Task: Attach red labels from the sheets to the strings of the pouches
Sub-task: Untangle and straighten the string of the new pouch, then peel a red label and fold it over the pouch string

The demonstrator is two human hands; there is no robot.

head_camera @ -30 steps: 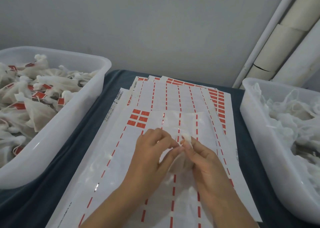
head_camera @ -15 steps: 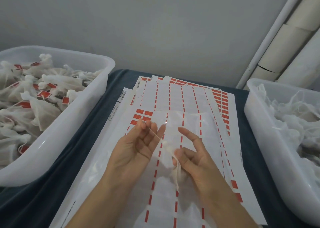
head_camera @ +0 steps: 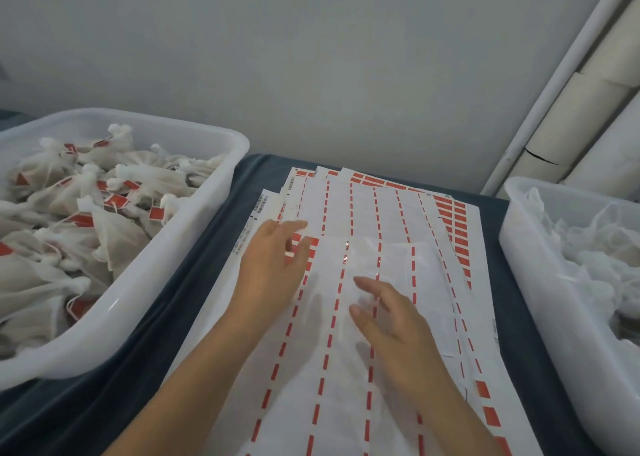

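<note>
Several overlapping white label sheets (head_camera: 363, 213) with red strips lie on the dark cloth between two tubs. A small block of red labels (head_camera: 309, 245) remains at the top sheet's upper left corner. My left hand (head_camera: 273, 268) hovers right over that block, fingers stretched out and blurred. My right hand (head_camera: 391, 317) is over the middle of the sheet, fingers spread. A faint white blur (head_camera: 322, 311) between my hands looks like the pouch on the sheet; its string is not discernible.
A white tub (head_camera: 207, 220) at the left holds several pouches with red labels (head_camera: 117, 199) on their strings. Another white tub (head_camera: 519, 258) at the right holds unlabelled white pouches (head_camera: 588, 247). Pipes and cardboard tubes (head_camera: 571, 109) lean at the back right wall.
My hands have come apart and opened. The left moved up to the red label block; the right no longer visibly holds the pouch, which now shows only as a blur on the sheet.
</note>
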